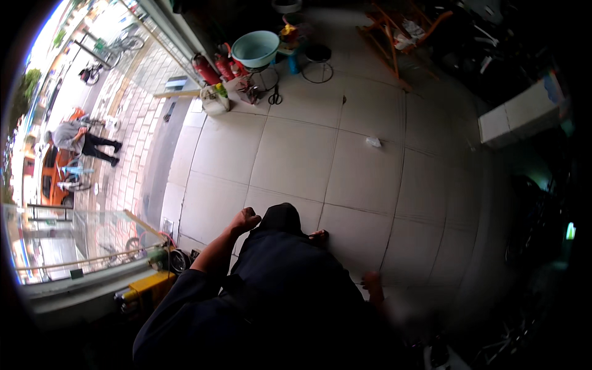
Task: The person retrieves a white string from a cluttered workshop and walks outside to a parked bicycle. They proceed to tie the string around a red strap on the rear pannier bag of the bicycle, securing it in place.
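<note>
My left hand [245, 219] is raised beside my dark-clothed knee [282, 217], its fingers curled into a fist. No object shows in it. Low on my other side, my right hand [372, 282] hangs over the tiled floor in dim light. Its fingers are too dark and smeared to make out, and I see nothing held there. Part of a foot [319, 237] shows past the edge of my dark clothing.
Fire extinguishers [205, 69] stand by the doorway near a pale green basin [256, 49] on a stand. Scissors [275, 95] and a crumpled white scrap [374, 142] lie on the floor. A wooden folding chair [390, 37] is farther back. Outside stands a person [77, 137].
</note>
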Demonstrator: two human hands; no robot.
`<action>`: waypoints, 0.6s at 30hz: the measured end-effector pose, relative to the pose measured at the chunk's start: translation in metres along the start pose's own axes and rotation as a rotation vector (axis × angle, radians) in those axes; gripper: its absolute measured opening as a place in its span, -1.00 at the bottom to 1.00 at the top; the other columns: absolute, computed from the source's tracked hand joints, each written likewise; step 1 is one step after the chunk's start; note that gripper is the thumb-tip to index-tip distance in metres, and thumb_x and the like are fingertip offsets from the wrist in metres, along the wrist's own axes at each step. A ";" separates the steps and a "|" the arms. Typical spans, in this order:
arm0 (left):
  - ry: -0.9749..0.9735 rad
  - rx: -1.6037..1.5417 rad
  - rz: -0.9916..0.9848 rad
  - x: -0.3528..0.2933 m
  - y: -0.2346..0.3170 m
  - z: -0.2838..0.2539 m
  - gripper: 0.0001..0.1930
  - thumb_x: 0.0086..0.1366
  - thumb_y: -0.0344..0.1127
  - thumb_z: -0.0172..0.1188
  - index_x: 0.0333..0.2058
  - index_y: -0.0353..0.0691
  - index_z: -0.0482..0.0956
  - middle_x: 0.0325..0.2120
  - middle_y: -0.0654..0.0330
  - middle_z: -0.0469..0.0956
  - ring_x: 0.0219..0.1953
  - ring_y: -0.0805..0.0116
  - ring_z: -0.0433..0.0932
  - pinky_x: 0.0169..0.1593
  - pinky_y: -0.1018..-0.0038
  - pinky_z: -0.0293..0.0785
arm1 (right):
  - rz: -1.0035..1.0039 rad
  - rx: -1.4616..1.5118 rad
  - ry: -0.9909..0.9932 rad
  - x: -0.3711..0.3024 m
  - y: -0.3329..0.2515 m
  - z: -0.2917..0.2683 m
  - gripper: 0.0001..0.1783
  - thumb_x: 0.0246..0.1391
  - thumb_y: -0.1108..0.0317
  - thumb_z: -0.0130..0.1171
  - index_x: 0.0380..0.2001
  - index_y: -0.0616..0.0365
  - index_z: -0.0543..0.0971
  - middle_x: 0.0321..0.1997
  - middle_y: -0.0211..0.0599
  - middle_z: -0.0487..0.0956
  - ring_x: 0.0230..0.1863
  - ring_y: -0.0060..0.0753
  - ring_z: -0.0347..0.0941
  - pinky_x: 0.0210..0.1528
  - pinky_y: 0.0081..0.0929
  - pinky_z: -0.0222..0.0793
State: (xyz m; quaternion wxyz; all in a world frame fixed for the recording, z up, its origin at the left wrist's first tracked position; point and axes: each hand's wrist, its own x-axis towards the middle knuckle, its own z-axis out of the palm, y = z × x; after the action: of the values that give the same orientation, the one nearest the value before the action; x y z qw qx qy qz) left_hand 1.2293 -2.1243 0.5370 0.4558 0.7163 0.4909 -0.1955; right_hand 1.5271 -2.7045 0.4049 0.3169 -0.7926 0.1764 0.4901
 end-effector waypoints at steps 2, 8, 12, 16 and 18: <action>0.122 -0.120 -0.019 0.007 0.005 0.012 -0.58 0.11 -0.09 0.19 -0.37 -0.46 0.60 -0.47 -0.17 0.67 -0.29 -0.06 0.70 -0.16 0.14 0.58 | -0.010 -0.032 0.082 0.059 -0.056 -0.066 -0.86 0.32 0.38 0.07 -0.25 0.20 0.57 -0.45 -0.28 0.57 -0.56 -0.43 0.51 -0.61 -0.41 0.39; 0.050 -0.183 -0.374 0.036 0.025 0.011 -0.63 0.07 -0.11 0.21 -0.39 -0.40 0.60 -0.55 -0.10 0.64 -0.38 0.07 0.68 -0.25 0.20 0.57 | -0.245 -0.120 0.143 0.041 -0.299 -0.088 -0.80 0.35 0.30 0.11 -0.16 0.20 0.61 -0.43 -0.31 0.61 -0.55 -0.48 0.55 -0.61 -0.44 0.43; 0.052 -0.190 -0.492 0.078 0.049 -0.012 -0.58 0.12 -0.15 0.12 -0.22 -0.44 0.58 -0.43 -0.12 0.68 -0.32 0.11 0.69 -0.23 0.20 0.58 | -0.274 -0.183 0.129 0.053 -0.359 -0.073 -0.80 0.34 0.28 0.10 -0.20 0.18 0.60 -0.44 -0.32 0.59 -0.55 -0.48 0.53 -0.61 -0.43 0.44; 0.094 -0.251 -0.366 0.176 0.087 -0.058 -0.59 0.19 -0.11 0.09 -0.25 -0.44 0.57 -0.50 -0.13 0.66 -0.44 0.04 0.66 -0.33 0.14 0.55 | -0.304 -0.439 0.014 0.074 -0.369 -0.047 -0.78 0.35 0.26 0.11 -0.20 0.20 0.61 -0.44 -0.30 0.60 -0.53 -0.45 0.54 -0.58 -0.41 0.46; 0.211 -0.343 -0.237 0.211 0.137 -0.092 -0.61 0.25 -0.10 0.07 -0.35 -0.42 0.54 -0.60 -0.12 0.60 -0.58 -0.02 0.58 -0.44 0.09 0.48 | -0.320 -0.514 -0.034 0.075 -0.384 -0.035 -0.77 0.35 0.25 0.12 -0.20 0.20 0.62 -0.44 -0.29 0.61 -0.52 -0.43 0.55 -0.56 -0.40 0.47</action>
State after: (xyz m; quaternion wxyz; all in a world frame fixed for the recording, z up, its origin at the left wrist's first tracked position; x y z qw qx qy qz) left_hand 1.4283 -1.9494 0.4934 0.4909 0.5820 0.6426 -0.0854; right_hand 1.8118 -2.4427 0.4761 0.1821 -0.8562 -0.0859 0.4758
